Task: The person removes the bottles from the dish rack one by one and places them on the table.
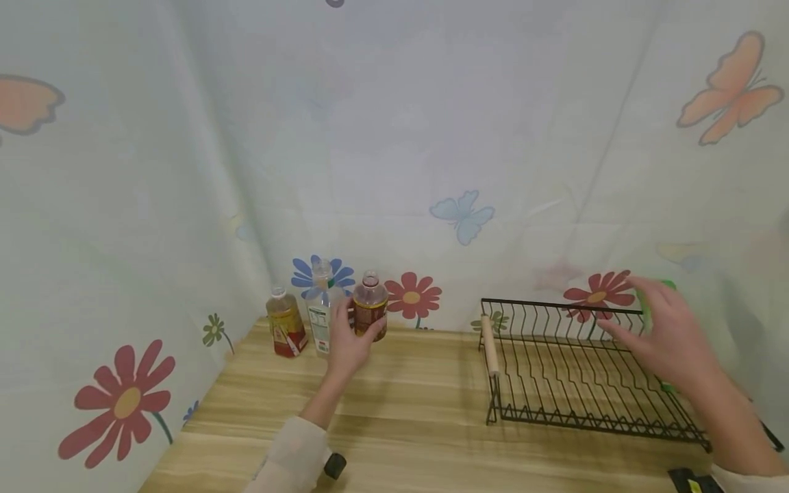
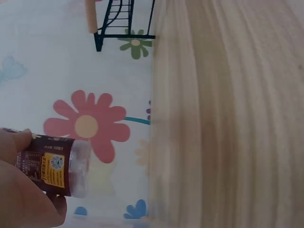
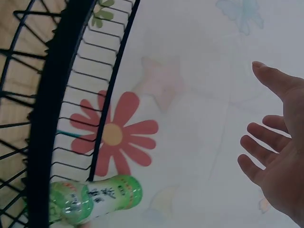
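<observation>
Bottle [image 1: 371, 313], dark-labelled: pinched by left grip [image 1: 351, 346]; probably light, smooth, slightly yielding; best held mid-body. Right grip [image 1: 670, 335]: spread, empty, near green bottle [image 3: 97, 197].

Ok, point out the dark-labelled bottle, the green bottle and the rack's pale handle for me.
Dark-labelled bottle [image 1: 371, 315]: head view, on its label.
Green bottle [image 3: 102, 197]: right wrist view, on its white band.
Pale handle [image 1: 490, 346]: head view, middle of the bar.
</observation>
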Action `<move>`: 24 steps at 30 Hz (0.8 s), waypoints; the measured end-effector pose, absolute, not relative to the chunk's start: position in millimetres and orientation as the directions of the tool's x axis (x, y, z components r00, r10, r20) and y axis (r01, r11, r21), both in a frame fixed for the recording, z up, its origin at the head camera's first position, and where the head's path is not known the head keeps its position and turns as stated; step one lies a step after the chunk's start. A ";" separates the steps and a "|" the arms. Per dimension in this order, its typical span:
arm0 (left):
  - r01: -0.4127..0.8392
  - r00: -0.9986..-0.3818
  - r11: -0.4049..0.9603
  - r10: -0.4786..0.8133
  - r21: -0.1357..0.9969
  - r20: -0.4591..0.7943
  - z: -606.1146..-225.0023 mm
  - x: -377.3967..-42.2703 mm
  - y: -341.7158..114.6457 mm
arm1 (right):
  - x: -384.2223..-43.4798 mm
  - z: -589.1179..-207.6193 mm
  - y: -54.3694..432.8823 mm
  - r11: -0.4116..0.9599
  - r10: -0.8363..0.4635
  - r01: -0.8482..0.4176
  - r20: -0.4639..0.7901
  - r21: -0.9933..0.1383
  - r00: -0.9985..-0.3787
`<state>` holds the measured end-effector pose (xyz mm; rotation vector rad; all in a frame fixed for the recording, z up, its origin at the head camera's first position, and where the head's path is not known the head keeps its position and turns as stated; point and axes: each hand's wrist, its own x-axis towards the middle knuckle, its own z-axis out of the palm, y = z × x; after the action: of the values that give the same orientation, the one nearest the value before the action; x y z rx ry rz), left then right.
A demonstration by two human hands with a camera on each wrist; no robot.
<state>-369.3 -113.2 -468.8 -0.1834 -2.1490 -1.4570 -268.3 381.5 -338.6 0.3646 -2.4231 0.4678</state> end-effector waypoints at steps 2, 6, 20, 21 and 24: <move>0.375 -0.858 0.400 -0.191 0.836 0.476 -476.3 -372.9 -111.7 | -271.1 -343.1 389.7 0.898 -0.118 -0.349 0.617 -0.269 -0.778; 0.340 -0.879 0.392 -0.191 0.855 0.437 -488.0 -377.0 -110.4 | -277.4 -352.9 406.7 0.891 -0.066 -0.311 0.583 -0.331 -0.810; 0.254 -0.918 0.451 -0.166 0.856 0.360 -506.6 -382.2 -113.8 | -307.2 -397.0 461.5 0.832 0.158 -0.119 0.438 -0.541 -0.885; 0.245 -0.920 0.453 -0.169 0.857 0.353 -508.0 -382.2 -113.5 | -308.7 -400.4 464.5 0.826 0.171 -0.105 0.424 -0.554 -0.890; 0.223 -0.927 0.446 -0.179 0.867 0.330 -511.3 -381.6 -112.7 | -312.4 -409.6 473.3 0.805 0.216 -0.051 0.372 -0.592 -0.903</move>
<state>-381.6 -112.7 -511.3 -0.0367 -2.3273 -1.4775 -312.4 473.3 -409.6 -0.1237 -2.5641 0.8576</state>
